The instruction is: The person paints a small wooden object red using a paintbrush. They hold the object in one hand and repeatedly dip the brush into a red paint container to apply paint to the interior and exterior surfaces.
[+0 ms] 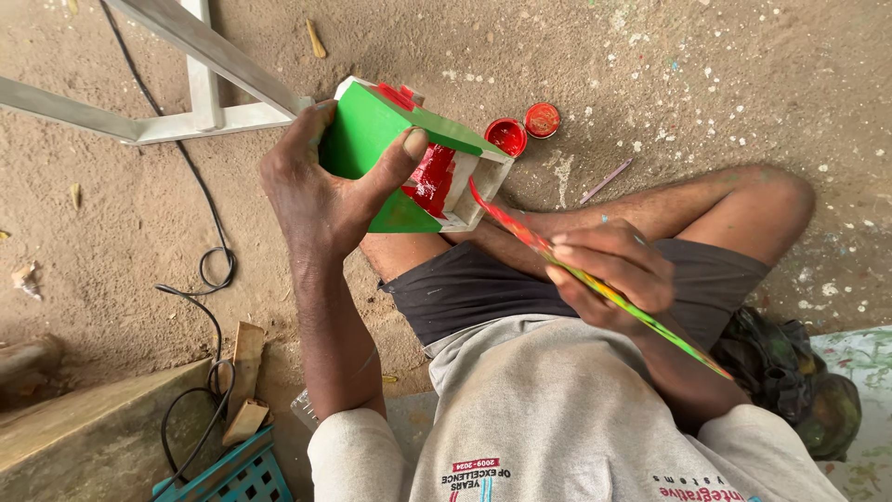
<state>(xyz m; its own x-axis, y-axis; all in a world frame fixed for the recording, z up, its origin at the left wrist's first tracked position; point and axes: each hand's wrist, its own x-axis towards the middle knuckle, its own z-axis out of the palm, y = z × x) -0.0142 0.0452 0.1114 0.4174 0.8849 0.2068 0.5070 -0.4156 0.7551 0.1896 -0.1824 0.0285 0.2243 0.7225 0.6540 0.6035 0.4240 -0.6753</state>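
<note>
Red paint in open pot [505, 137] | left hand [321, 191] grips green box [390, 149]

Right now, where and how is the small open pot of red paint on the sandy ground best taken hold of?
Grip the open red paint pot around its outer wall, coming straight down from above. It stands upright and full, so it must stay level; its red lid crowds one side and the green and red painted wooden box overhangs the other.

Sandy floor [743, 74] flecked with paint; a white metal frame [200, 84] stands upper left, a black cable [209, 260] trailing past wood scraps [246, 372].
</note>
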